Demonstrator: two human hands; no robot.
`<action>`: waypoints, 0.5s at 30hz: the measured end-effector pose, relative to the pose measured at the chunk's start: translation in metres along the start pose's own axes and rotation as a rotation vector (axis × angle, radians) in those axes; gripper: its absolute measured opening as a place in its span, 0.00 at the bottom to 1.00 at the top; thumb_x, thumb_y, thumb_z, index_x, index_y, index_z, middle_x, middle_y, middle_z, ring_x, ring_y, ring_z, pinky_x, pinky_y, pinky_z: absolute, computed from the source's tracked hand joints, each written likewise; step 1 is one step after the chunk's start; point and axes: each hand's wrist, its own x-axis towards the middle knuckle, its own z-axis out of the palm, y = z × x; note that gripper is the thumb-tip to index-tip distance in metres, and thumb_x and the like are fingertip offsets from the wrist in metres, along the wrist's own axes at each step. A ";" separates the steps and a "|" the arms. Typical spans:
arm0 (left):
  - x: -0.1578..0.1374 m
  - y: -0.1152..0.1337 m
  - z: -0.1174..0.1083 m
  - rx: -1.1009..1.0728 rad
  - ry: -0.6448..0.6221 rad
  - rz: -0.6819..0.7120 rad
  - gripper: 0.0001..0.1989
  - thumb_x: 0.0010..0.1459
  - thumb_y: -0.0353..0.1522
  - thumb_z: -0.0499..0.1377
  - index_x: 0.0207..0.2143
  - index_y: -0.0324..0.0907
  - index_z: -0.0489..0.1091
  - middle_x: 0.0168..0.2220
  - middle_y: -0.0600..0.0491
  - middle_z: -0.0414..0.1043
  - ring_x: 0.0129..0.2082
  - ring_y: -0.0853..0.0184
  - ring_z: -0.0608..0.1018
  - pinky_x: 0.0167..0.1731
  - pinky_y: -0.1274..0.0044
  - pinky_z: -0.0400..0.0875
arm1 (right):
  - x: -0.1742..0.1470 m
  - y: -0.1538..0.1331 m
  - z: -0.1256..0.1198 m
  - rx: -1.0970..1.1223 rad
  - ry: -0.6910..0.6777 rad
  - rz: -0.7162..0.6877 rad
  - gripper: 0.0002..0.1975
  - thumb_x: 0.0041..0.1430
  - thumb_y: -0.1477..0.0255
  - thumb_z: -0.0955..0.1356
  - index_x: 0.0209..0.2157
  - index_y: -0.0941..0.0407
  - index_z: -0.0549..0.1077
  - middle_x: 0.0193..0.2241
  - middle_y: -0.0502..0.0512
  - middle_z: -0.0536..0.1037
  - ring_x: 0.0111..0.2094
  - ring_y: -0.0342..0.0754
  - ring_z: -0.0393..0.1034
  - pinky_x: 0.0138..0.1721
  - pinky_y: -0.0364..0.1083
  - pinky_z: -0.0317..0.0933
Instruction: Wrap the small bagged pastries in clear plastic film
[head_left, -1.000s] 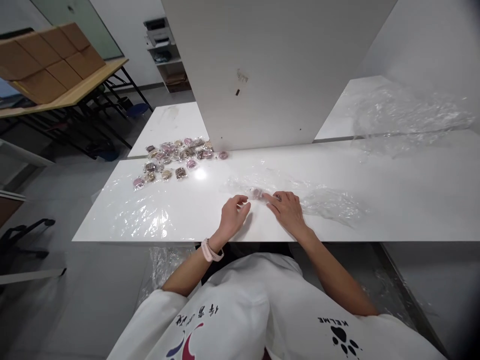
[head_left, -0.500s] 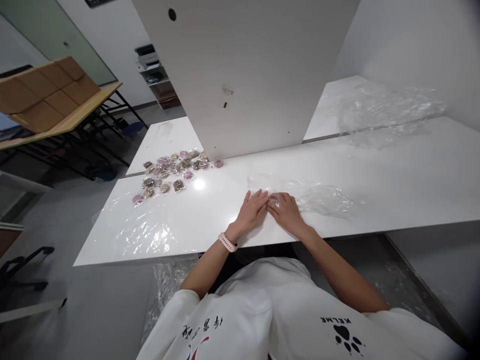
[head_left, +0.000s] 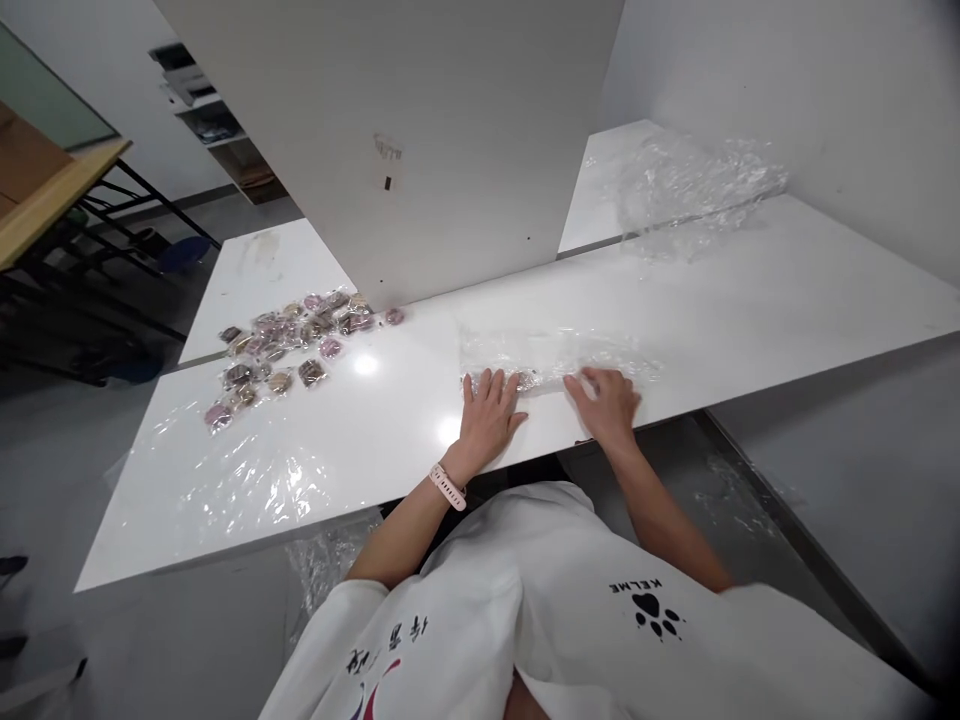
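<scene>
A sheet of clear plastic film (head_left: 517,348) lies wrinkled on the white table. My left hand (head_left: 489,418) rests flat on its near edge, fingers spread and thumb out to the side. Under and beside those fingertips the film is bunched into a thicker strip, and what is inside it I cannot make out. To the right, my right hand (head_left: 606,405) has its fingers curled, with thumb and forefinger closed on the film's near edge. A gap separates the two hands.
Several small wrapped pieces (head_left: 311,374), pink, brown and beige, lie at the left on the white table (head_left: 420,460). A white upright panel (head_left: 450,150) stands behind. More crumpled film (head_left: 690,190) lies at the back right, and a clear sheet (head_left: 262,470) covers the front left.
My hands have moved apart: the left now lies flat and spread, the right has shifted away along the film's edge. The film looks more stretched out. The view has turned to the right.
</scene>
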 end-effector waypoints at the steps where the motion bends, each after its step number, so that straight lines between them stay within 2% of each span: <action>1: 0.000 0.001 0.000 0.003 0.003 0.000 0.32 0.71 0.45 0.47 0.71 0.41 0.53 0.70 0.40 0.57 0.71 0.45 0.58 0.68 0.47 0.48 | 0.012 -0.010 0.009 0.130 -0.013 0.017 0.20 0.63 0.54 0.66 0.41 0.56 0.77 0.43 0.62 0.77 0.41 0.55 0.68 0.45 0.56 0.61; 2: 0.000 0.001 0.000 0.004 0.009 0.001 0.32 0.71 0.45 0.47 0.71 0.40 0.53 0.70 0.40 0.57 0.70 0.45 0.58 0.68 0.46 0.48 | 0.021 -0.022 0.017 0.247 -0.014 0.003 0.18 0.62 0.56 0.66 0.39 0.56 0.76 0.43 0.61 0.77 0.39 0.53 0.69 0.43 0.54 0.63; 4: -0.001 0.001 0.001 0.004 0.033 0.005 0.31 0.71 0.45 0.47 0.70 0.40 0.54 0.69 0.39 0.59 0.70 0.45 0.59 0.67 0.47 0.49 | 0.031 -0.046 0.031 0.389 -0.023 -0.149 0.12 0.62 0.61 0.67 0.37 0.55 0.76 0.42 0.59 0.77 0.41 0.53 0.70 0.42 0.52 0.65; 6: -0.002 0.001 0.004 -0.005 0.061 0.013 0.30 0.71 0.44 0.48 0.68 0.39 0.58 0.66 0.39 0.63 0.68 0.45 0.62 0.67 0.46 0.49 | 0.029 -0.064 0.042 0.388 -0.094 -0.395 0.07 0.62 0.68 0.66 0.35 0.54 0.76 0.39 0.58 0.78 0.45 0.54 0.70 0.46 0.52 0.65; 8: -0.001 0.000 0.009 -0.028 0.076 0.022 0.26 0.71 0.42 0.48 0.65 0.38 0.62 0.62 0.38 0.69 0.65 0.46 0.66 0.68 0.45 0.47 | 0.022 -0.073 0.050 0.312 -0.236 -0.573 0.08 0.63 0.74 0.64 0.34 0.54 0.76 0.37 0.57 0.79 0.44 0.54 0.71 0.48 0.54 0.63; 11: 0.001 -0.005 0.015 -0.075 0.076 0.028 0.21 0.71 0.39 0.50 0.60 0.38 0.66 0.56 0.39 0.74 0.61 0.49 0.71 0.68 0.45 0.46 | 0.016 -0.070 0.055 0.210 -0.432 -0.653 0.14 0.67 0.74 0.60 0.42 0.54 0.78 0.43 0.58 0.80 0.45 0.54 0.72 0.49 0.55 0.62; 15: 0.000 -0.019 0.020 -0.154 0.090 0.072 0.13 0.70 0.34 0.52 0.53 0.42 0.69 0.50 0.44 0.77 0.57 0.54 0.74 0.68 0.48 0.49 | 0.022 -0.057 0.045 0.164 -0.612 -0.708 0.20 0.71 0.67 0.57 0.55 0.53 0.75 0.55 0.60 0.76 0.54 0.56 0.69 0.54 0.58 0.59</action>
